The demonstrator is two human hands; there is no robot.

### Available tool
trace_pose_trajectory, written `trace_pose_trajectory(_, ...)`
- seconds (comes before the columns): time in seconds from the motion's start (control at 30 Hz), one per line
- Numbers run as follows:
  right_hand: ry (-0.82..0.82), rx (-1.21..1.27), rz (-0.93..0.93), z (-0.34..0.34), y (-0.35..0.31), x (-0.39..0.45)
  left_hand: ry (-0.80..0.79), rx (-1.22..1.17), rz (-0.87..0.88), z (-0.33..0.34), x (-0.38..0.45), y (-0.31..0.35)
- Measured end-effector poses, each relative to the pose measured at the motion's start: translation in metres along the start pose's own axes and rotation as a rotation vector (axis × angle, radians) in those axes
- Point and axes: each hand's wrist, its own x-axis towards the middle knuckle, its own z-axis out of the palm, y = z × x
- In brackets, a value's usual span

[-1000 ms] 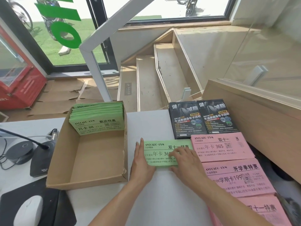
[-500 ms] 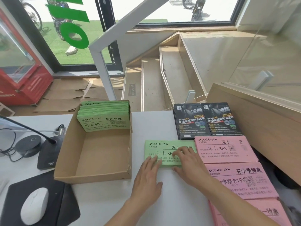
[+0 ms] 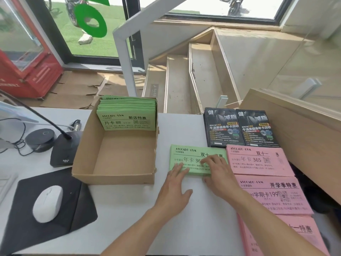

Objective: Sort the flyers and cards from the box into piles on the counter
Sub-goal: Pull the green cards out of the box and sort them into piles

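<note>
A green flyer pile (image 3: pixel 186 156) lies flat on the white counter (image 3: pixel 199 228), just right of the cardboard box (image 3: pixel 114 177). My left hand (image 3: pixel 175 183) rests with straight fingertips on the pile's near left edge. My right hand (image 3: pixel 219 172) lies flat over its near right part. A stack of green flyers (image 3: pixel 127 117) leans against the box's far wall. Right of the green pile lie three pink flyer piles (image 3: pixel 258 161), (image 3: pixel 271 194), (image 3: pixel 282 237). Two piles of black flyers (image 3: pixel 223 128), (image 3: pixel 256 128) sit side by side behind them.
A white mouse (image 3: pixel 48 203) sits on a black pad (image 3: pixel 27 215) at the left. Behind it stand a desk microphone base (image 3: pixel 62 150) and a round black puck (image 3: pixel 39 139) with cables. A wooden ledge (image 3: pixel 295 132) borders the counter on the right.
My left hand slid from the pile's left end back to its near edge. The right hand stayed on the pile. The view shifted left.
</note>
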Motion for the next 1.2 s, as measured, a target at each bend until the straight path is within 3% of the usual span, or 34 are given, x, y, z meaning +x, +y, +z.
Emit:
trace_pose_trajectory(0.1,-0.014,0.025,0.051,-0.007,-0.011,0.002,0.124,-0.161,0.097,-0.019,-0.016,0.014)
trace_pose_trajectory(0.23,0.129,0.283,0.01,-0.024,-0.049,0.017,0.37,-0.357,0.267,-0.077,-0.032,0.029)
trace_pose_trajectory(0.3,0.201,0.359,-0.056,-0.031,-0.077,0.029,0.503,-0.35,0.264,-0.113,-0.025,0.021)
trace_pose_trajectory(0.4,0.263,0.449,-0.164,-0.038,-0.124,0.049,0.653,-0.139,0.166,-0.167,0.0,-0.015)
trace_pose_trajectory(0.53,0.202,0.412,-0.256,-0.039,-0.175,0.081,0.633,0.136,0.014,-0.221,0.036,-0.069)
trace_pose_trajectory(0.7,0.118,0.086,-0.304,-0.033,-0.204,0.13,0.471,0.461,0.05,-0.263,0.089,-0.106)
trace_pose_trajectory(0.87,0.105,-0.087,-0.321,-0.02,-0.201,0.158,0.423,0.454,0.061,-0.252,0.109,-0.121)
trace_pose_trajectory(1.2,0.416,0.068,-0.359,-0.006,-0.199,0.152,0.469,0.355,0.057,-0.245,0.111,-0.126)
